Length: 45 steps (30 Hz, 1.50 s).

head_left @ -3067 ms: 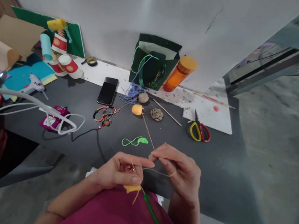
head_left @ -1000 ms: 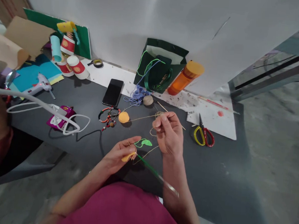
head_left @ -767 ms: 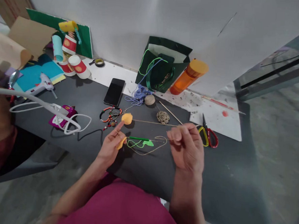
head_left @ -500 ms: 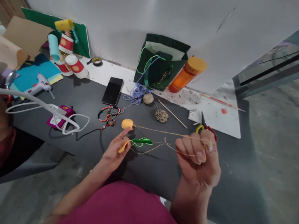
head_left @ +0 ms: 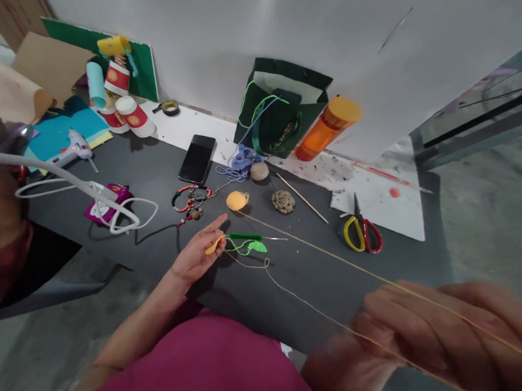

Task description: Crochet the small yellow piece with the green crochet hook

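Note:
My left hand (head_left: 198,253) is closed on a small yellow crocheted piece (head_left: 214,245), its index finger stretched out. Just beyond those fingertips are a crochet hook (head_left: 246,237) with a green handle and a small green crocheted piece (head_left: 258,246) with a loose tail. Behind them sits a yellow ball of yarn (head_left: 236,201). From the ball and from the left hand, two strands of yellow yarn (head_left: 324,246) run to my right hand (head_left: 447,336). That hand is large, blurred and close at the lower right, its fingers curled around the yarn. The lower strand has a small loop.
Scissors (head_left: 363,232), a wooden stick (head_left: 302,199), a brown coiled rosette (head_left: 282,201), a phone (head_left: 196,158) and a beaded bracelet (head_left: 190,198) lie around. A green paper bag (head_left: 274,117) and an orange bottle (head_left: 329,129) stand behind. A white cable (head_left: 68,169) crosses at left, beside another person's arm.
My right hand has swung right and toward me, drawing out the yarn and uncovering the scissors. The yarn ball has shifted right and away. The hook now lies apart from the yarn loop.

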Each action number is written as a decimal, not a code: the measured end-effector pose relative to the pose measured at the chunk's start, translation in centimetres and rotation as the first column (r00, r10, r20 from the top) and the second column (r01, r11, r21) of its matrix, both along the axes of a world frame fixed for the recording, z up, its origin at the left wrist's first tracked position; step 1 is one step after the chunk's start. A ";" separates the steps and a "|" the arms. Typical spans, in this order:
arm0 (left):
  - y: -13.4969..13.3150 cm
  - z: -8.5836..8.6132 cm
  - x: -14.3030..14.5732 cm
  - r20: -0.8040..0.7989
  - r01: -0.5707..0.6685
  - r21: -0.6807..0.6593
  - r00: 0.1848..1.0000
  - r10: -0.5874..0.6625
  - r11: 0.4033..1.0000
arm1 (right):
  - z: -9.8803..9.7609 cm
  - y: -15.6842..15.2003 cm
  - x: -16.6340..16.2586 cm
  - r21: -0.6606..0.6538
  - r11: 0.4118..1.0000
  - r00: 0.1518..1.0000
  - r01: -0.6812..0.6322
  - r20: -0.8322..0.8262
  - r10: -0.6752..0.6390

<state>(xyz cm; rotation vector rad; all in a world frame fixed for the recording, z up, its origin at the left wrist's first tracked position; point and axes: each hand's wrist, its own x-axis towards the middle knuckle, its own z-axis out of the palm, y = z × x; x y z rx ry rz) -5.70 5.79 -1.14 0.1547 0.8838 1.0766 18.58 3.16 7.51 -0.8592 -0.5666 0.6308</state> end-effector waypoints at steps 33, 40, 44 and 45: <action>-2.2 3.5 2.6 -0.186 0.133 0.379 0.980 -0.065 0.916 | -6.9 -0.3 -7.6 -0.235 0.800 0.817 -0.553 0.036 0.575; -2.4 3.4 2.7 -0.156 0.109 0.359 0.986 -0.056 0.927 | -6.7 -0.6 -7.6 -0.265 0.809 0.830 -0.524 0.054 0.556; -2.6 3.5 3.1 -0.169 0.065 0.333 0.986 -0.008 0.941 | -6.4 -0.9 -7.3 -0.201 0.859 0.791 -0.471 0.336 0.512; -2.7 3.6 3.2 -0.176 0.050 0.322 0.984 0.008 0.945 | -6.4 -1.0 -7.2 -0.191 0.878 0.771 -0.438 0.422 0.476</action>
